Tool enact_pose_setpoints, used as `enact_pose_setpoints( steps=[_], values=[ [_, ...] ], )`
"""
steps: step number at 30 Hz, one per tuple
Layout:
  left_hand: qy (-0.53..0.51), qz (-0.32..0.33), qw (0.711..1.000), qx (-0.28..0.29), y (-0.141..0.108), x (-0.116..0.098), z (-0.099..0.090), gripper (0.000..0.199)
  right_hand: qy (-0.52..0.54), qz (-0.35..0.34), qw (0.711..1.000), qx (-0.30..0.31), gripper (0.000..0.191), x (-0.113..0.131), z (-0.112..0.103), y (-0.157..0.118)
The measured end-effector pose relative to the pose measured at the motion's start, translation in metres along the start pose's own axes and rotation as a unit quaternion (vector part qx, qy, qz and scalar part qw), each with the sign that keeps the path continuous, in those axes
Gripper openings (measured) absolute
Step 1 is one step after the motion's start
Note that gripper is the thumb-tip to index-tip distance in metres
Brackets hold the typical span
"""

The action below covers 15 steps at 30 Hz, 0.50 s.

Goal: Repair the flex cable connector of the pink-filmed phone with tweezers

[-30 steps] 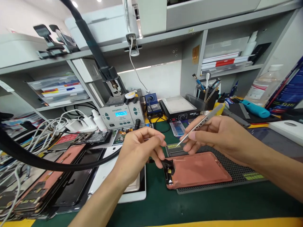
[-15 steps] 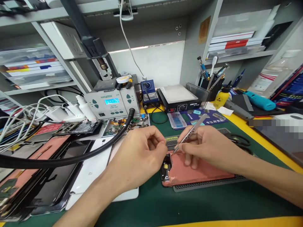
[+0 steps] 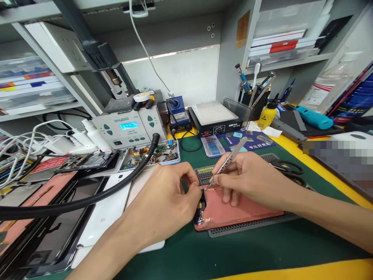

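Observation:
A flat screen panel with a pink-red back (image 3: 244, 204) lies on the bench, with dark parts and a flex strip exposed at its left end. My right hand (image 3: 247, 175) holds metal tweezers (image 3: 231, 157) slanted like a pen. Their tip points down at the panel's upper left corner, and lower fingers of that hand rest on the pink surface. My left hand (image 3: 171, 194) is closed in a pinch beside the panel's left end. Whatever lies between its fingertips is hidden. Under the panel is a grey perforated mat (image 3: 230, 229).
A black hose (image 3: 122, 188) arches past my left forearm from the hot-air station (image 3: 131, 128). Phones and screen parts (image 3: 67, 221) lie at left, behind them a tray of small components (image 3: 171, 155). Scissors (image 3: 291, 169) lie beyond my right wrist. A hot plate (image 3: 215, 116) stands behind.
The camera view has turned slightly, so the scene sits further left. Both hands keep nearly the same place at the panel; the tweezer tip remains by its upper left corner.

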<state>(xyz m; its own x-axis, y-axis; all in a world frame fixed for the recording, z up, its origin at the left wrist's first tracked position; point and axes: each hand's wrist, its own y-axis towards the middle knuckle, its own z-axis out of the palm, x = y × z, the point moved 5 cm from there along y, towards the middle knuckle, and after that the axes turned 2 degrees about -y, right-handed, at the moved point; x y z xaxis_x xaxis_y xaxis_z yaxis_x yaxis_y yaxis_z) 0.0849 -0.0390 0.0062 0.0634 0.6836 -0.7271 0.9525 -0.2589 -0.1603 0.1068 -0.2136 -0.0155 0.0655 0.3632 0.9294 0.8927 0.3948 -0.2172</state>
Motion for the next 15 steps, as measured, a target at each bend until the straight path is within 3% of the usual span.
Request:
enact_pose_setpoints(
  steps=[15],
  values=[
    [0.036, 0.009, 0.999, -0.014, 0.0002, -0.0036, -0.0018, 0.012, -0.012, 0.009, 1.000, -0.002, 0.010, 0.0029, 0.0001, 0.0021]
  ],
)
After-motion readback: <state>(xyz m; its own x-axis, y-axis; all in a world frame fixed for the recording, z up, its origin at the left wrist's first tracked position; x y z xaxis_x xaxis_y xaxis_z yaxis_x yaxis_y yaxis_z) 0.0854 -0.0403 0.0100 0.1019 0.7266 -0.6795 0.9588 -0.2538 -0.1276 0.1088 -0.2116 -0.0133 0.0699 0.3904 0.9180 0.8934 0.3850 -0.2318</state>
